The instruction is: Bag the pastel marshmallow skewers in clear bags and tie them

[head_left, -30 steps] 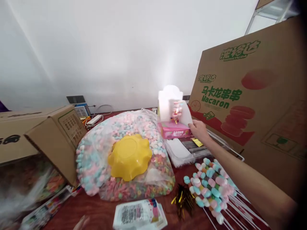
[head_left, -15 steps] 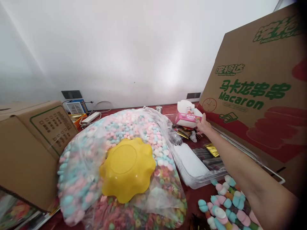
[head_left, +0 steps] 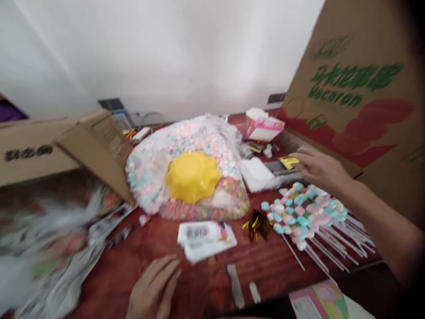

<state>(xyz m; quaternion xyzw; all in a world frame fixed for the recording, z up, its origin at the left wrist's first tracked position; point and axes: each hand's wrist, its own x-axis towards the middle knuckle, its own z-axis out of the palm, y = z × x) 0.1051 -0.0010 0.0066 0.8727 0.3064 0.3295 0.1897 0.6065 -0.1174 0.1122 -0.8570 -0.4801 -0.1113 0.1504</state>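
My right hand [head_left: 318, 169] is over the right side of a clear plastic tray [head_left: 285, 179], beside a bundle of gold strips [head_left: 288, 162]. Its fingers are blurred, so a grip cannot be made out. At the near edge of the red-brown table, my left hand [head_left: 154, 288] rests with its fingers stretched out, holding nothing. Just beyond it lie white printed packets [head_left: 206, 239]. Skewers of pastel candy [head_left: 303, 210] are heaped in front of the tray, and loose gold strips [head_left: 259, 225] lie to their left.
A big clear bag of candy [head_left: 149, 177] carries an upturned yellow scalloped bowl [head_left: 192, 175]. A tall Macaron carton [head_left: 358, 97] stands right, an open carton [head_left: 99, 141] left. A small pink-and-white box [head_left: 264, 128] sits behind the tray.
My right hand has drawn back from the small pink box toward the gold strips. The view has tilted down, bringing my left hand, the white packets and the skewer sticks into sight.
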